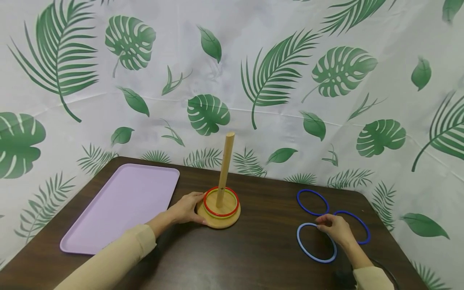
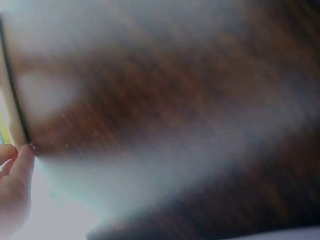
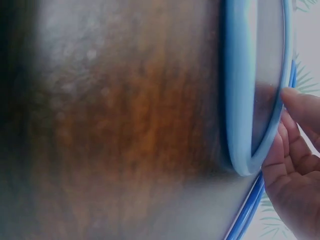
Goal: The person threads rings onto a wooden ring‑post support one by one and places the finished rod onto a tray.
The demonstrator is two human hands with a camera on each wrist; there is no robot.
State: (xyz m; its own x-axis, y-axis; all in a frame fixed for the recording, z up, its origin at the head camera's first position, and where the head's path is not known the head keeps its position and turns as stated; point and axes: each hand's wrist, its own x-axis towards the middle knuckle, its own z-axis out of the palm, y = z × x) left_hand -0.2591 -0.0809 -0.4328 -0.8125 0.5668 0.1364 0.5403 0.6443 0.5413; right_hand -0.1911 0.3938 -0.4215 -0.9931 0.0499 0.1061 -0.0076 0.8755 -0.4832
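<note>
Cream sleeves are seen nearest the head camera; by the left hand, a round wooden base is gripped at its left edge, thumb and fingers parted around it; an upright peg is fixed in the base, its long axis vertical, with a red ring and a yellow-green ring around its foot; well to the peg's right and nearer the wearer, a light blue ring is laid hole-up on the dark table; its far rim is pinched by the right hand, clearly the nearer of the two; two dark blue rings are placed close by, and a lilac tray is set at far left.

From the left wrist, fingertips are shown against the base's pale edge; the rest is blurred table.

From the right wrist, the light blue ring's rim is held between thumb and fingers; whether any part is lifted cannot be told.
</note>
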